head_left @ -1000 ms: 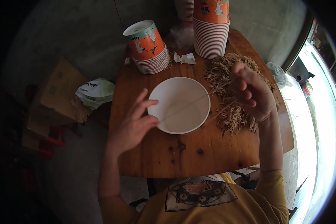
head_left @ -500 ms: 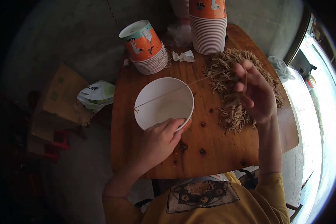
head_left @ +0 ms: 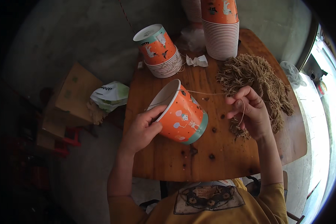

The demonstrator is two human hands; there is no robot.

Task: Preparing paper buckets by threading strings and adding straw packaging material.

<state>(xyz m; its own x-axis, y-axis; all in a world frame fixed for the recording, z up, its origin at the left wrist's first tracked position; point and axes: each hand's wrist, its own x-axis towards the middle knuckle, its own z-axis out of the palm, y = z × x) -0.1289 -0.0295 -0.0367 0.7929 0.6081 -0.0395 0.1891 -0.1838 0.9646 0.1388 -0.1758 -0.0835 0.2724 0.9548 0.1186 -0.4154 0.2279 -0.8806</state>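
Note:
An orange paper bucket (head_left: 183,119) with skeleton and balloon prints and a green base band is tilted above the table, its white mouth facing left. My left hand (head_left: 143,128) grips its rim, fingers inside and thumb on the outer wall. A thin twine cord (head_left: 203,92) runs from the bucket's rim to my right hand (head_left: 252,112), which pinches it; a short loose end hangs below the fingers. Behind my right hand lies a large bundle of tan cords (head_left: 261,78). Where the cord is fastened on the bucket's far side is hidden.
A short stack of upturned buckets (head_left: 158,50) with cords stands at the back left, beside crumpled white paper (head_left: 197,61). A taller bucket stack (head_left: 221,39) rises behind. The wooden table (head_left: 168,164) has a rounded edge. Cardboard boxes (head_left: 72,93) and a plastic bag (head_left: 110,95) sit left.
The bucket has been tipped so its printed side now shows, where its inside faced up before. My right hand has come lower, and the cord now passes over the rim to the outside.

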